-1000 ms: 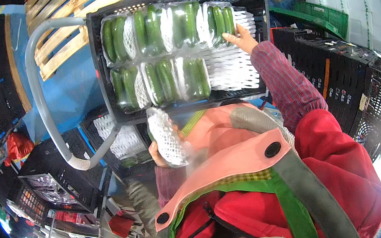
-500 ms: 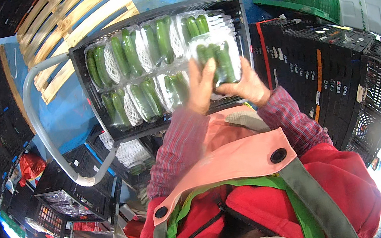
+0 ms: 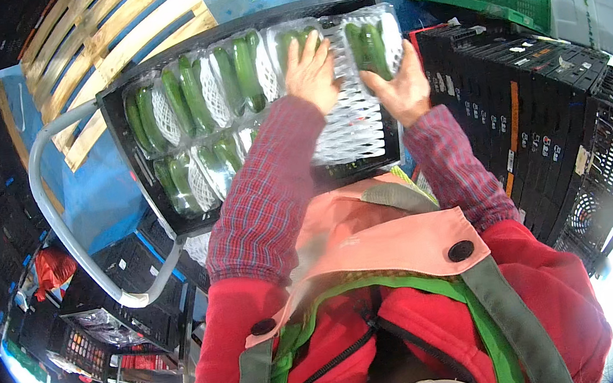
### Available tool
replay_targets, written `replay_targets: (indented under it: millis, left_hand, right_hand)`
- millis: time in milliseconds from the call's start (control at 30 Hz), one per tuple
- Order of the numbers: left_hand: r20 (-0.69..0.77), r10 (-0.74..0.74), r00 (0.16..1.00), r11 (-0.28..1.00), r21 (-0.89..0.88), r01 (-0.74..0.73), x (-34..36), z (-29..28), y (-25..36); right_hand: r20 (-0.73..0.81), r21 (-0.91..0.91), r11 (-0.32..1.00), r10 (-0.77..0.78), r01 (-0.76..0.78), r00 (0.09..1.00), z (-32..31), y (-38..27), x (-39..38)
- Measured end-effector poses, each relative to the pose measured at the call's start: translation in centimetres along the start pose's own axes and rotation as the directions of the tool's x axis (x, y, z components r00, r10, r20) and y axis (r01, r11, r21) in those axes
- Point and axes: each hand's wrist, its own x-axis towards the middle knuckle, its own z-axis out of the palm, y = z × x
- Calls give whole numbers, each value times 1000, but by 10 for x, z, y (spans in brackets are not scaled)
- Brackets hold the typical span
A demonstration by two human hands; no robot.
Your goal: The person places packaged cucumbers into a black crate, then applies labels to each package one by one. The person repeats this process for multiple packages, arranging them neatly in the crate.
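Apart, hands (image 3: 313, 79) on wrapped cucumbers (image 3: 371, 49), white netting (image 3: 349, 129) between, black crate (image 3: 236, 27) beneath.

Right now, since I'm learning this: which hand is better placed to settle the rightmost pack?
Probably the right hand: it grips the rightmost pack, while the left hand lies over the neighbouring pack.

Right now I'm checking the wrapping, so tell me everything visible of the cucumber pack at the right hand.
The cucumber pack shows smooth green cucumbers lying side by side, with white mesh along its right side, under glossy clear wrap, apparently plastic film. It is at the far right corner of the black crate, its cucumbers pointing away from the person. The right hand holds its near end, thumb at the lower left, fingers at the right. What it rests on is hidden.
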Motion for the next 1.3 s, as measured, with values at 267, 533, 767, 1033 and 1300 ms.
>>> replay_targets:
  millis: [267,533,767,1033,1300]
  left_hand:
    - [-185,134,974,990,-19,-139,-29,3,-32]
    - [-37,72,997,997,8,-71,-27,5,-29]
    - [-158,97,983,993,-46,-105,-27,6,-32]
    - [-164,61,985,998,-22,-66,-24,-2,-28]
    - [-182,107,978,994,42,-101,-16,8,-26]
  right_hand:
    - [48,-11,994,105,-105,993,52,1,15]
    - [130,-93,995,-32,44,991,73,10,22]
    - [99,-424,875,-211,233,973,64,-3,20]
    - [328,-387,890,-112,242,938,60,10,26]
    - [311,-377,909,-59,180,949,66,5,26]
